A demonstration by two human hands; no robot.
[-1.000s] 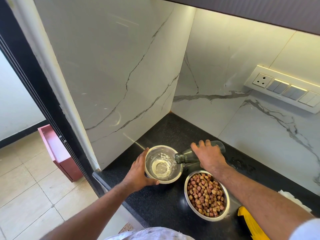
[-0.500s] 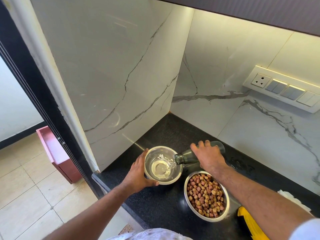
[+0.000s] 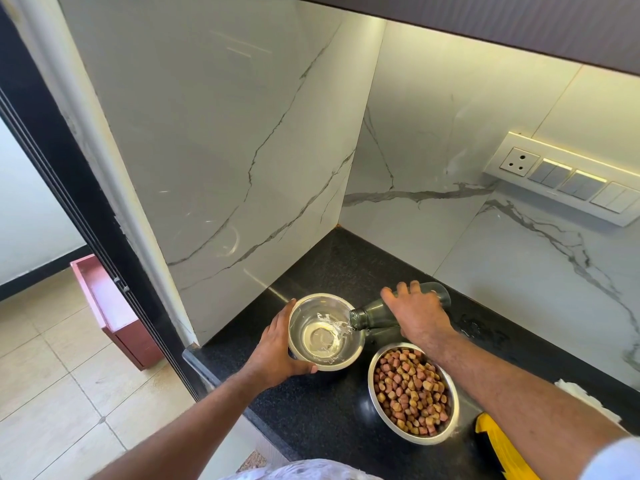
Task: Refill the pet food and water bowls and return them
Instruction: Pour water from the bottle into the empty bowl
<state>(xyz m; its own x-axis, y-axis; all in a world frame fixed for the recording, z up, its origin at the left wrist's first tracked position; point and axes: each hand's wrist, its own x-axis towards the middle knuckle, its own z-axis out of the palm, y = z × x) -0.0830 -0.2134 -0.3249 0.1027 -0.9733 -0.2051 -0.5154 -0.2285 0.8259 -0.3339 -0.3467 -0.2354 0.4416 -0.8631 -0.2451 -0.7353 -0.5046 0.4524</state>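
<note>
A steel water bowl [image 3: 306, 311] sits on the black counter [image 3: 332, 265], partly filled with water. My left hand [image 3: 277, 348] grips its near left rim. My right hand [image 3: 417, 315] holds a grey glass bottle [image 3: 372, 315] tipped on its side, its mouth over the bowl's right rim, and water streams from it into the bowl. To the right and nearer me stands a second steel bowl [image 3: 414, 394] filled with brown kibble, untouched by either hand.
White marble walls close the counter corner at left and back. A switch and socket panel [image 3: 561, 176] is on the back wall. A yellow object [image 3: 498, 445] and white cloth [image 3: 585, 398] lie at right. A red box [image 3: 110, 313] stands on the tiled floor beyond the counter's left edge.
Both hands have stayed in place and the bottle has kept pouring. The water level in the bowl has risen a little.
</note>
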